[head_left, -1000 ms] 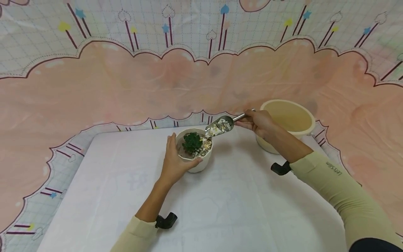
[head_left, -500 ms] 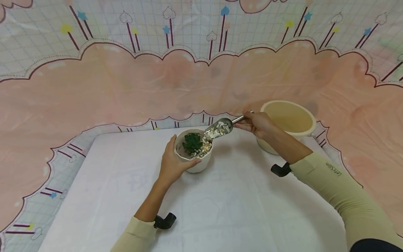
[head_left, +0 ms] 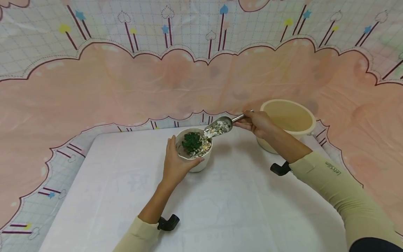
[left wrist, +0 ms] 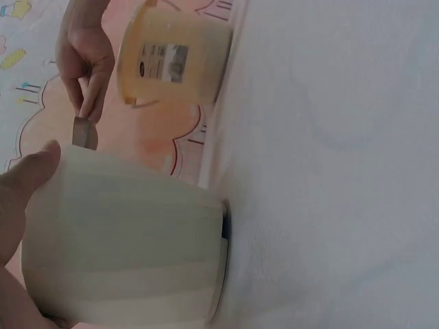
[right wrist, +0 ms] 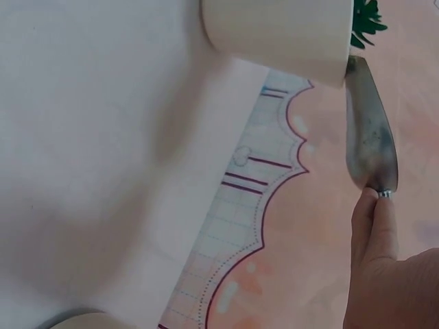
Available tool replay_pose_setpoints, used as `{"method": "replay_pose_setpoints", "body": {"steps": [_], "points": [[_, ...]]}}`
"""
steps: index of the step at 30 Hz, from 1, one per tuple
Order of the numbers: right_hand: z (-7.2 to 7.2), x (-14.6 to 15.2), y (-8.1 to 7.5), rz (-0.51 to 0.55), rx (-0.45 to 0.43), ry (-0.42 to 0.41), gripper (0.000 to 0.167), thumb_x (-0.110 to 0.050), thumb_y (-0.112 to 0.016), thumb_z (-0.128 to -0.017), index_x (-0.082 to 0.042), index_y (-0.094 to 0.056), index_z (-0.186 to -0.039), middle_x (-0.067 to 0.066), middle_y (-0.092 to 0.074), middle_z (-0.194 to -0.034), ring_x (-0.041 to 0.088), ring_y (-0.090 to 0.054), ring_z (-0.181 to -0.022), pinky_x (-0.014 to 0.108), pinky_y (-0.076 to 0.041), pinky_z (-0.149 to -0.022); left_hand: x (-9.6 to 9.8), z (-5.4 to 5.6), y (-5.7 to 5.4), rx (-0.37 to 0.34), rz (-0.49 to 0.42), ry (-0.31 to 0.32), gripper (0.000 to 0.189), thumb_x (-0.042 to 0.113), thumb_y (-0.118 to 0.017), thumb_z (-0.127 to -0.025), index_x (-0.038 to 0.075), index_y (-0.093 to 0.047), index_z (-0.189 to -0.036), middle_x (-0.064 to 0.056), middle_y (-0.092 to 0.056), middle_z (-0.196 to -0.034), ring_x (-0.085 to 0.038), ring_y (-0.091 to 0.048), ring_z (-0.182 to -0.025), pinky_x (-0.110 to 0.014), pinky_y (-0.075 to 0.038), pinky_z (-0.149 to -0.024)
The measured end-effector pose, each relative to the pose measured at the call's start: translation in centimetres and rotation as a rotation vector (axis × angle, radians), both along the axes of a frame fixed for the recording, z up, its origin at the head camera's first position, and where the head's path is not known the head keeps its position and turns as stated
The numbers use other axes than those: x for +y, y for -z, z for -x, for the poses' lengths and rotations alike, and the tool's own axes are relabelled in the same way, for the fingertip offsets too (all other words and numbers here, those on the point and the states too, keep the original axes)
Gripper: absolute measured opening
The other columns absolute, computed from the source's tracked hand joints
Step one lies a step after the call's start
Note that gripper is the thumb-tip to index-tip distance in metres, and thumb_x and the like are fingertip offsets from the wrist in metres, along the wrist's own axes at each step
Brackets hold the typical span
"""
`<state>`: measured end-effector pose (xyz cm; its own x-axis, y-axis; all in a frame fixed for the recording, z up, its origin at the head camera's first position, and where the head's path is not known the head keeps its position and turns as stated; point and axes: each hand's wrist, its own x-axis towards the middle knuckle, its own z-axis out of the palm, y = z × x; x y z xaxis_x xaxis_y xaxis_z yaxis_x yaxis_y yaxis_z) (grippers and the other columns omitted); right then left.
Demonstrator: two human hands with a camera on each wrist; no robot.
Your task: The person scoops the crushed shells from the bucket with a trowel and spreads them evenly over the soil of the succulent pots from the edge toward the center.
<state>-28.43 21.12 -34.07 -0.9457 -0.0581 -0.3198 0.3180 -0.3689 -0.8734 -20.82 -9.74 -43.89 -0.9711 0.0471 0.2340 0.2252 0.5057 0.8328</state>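
My left hand (head_left: pixel 176 164) grips a white flower pot (head_left: pixel 202 165) standing on the table, thumb on the near side and fingers on the far left side. Inside the pot grows a dark green succulent (head_left: pixel 191 142), with pale pebbles (head_left: pixel 201 152) heaped on its right side. My right hand (head_left: pixel 260 123) holds a metal scoop (head_left: pixel 231 122) by its handle. White and grey stone chips (head_left: pixel 219 128) lie in the scoop, some at its lip. In the right wrist view, the scoop's tip (right wrist: pixel 354 63) is right at the pot's rim, beside the leaves (right wrist: pixel 368 25).
A cream bucket (head_left: pixel 284 117) stands at the back right, partly behind my right forearm; the left wrist view shows a label (left wrist: pixel 163 62) on its side. A white cloth (head_left: pixel 239 206) covers the table. Behind it hangs a pink patterned backdrop (head_left: pixel 141 87).
The stone chips have slid toward the scoop's lip, and the pebbles by the pot's right rim look fuller. The pot shifted slightly left and back with my left hand. My right hand barely moved.
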Motion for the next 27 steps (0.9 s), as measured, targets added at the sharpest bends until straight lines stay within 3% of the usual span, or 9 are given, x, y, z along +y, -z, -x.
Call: {"method": "replay_pose_setpoints", "body": {"steps": [6,17,22,27], "points": [[0.1,0.1,-0.1,0.0,-0.007,0.006,0.023,-0.009,-0.04,-0.115,0.006,-0.056,-0.109,0.02,-0.075,-0.081,0.028,-0.078,-0.075,0.032,-0.06,-0.082,-0.3,0.3,0.1,0.044,0.017,-0.002,0.125,0.036,-0.098,-0.074,-0.003,-0.021,-0.165,-0.026,-0.023,-0.168,-0.044,-0.02,-0.156,-0.063,-0.026,-0.12],[0.1,0.2,-0.2,0.01,-0.008,0.007,0.021,-0.009,-0.041,-0.115,0.006,-0.055,-0.11,0.02,-0.075,-0.082,0.028,-0.078,-0.075,0.033,-0.06,-0.082,-1.2,1.1,0.0,0.01,0.026,0.07,0.125,0.036,-0.096,-0.076,0.0,-0.018,-0.166,-0.024,-0.02,-0.17,-0.044,-0.021,-0.156,-0.064,-0.026,-0.12],[0.1,0.2,-0.1,0.013,-0.007,0.013,0.021,-0.009,-0.041,-0.115,0.007,-0.055,-0.111,0.02,-0.075,-0.082,0.028,-0.078,-0.075,0.033,-0.06,-0.082,-1.2,0.9,-0.4,-0.024,0.016,0.094,0.125,0.035,-0.095,-0.078,0.002,-0.014,-0.167,-0.023,-0.014,-0.172,-0.041,-0.013,-0.158,-0.064,-0.023,-0.121],[0.1,-0.1,0.1,-0.005,-0.009,0.001,0.021,-0.009,-0.041,-0.115,0.006,-0.055,-0.112,0.02,-0.075,-0.084,0.027,-0.078,-0.075,0.033,-0.06,-0.082,-0.4,0.1,-0.8,-0.054,-0.006,0.05,0.13,0.036,-0.095,-0.077,0.001,-0.009,-0.168,-0.023,-0.006,-0.173,-0.039,-0.002,-0.16,-0.063,-0.022,-0.121]]}}
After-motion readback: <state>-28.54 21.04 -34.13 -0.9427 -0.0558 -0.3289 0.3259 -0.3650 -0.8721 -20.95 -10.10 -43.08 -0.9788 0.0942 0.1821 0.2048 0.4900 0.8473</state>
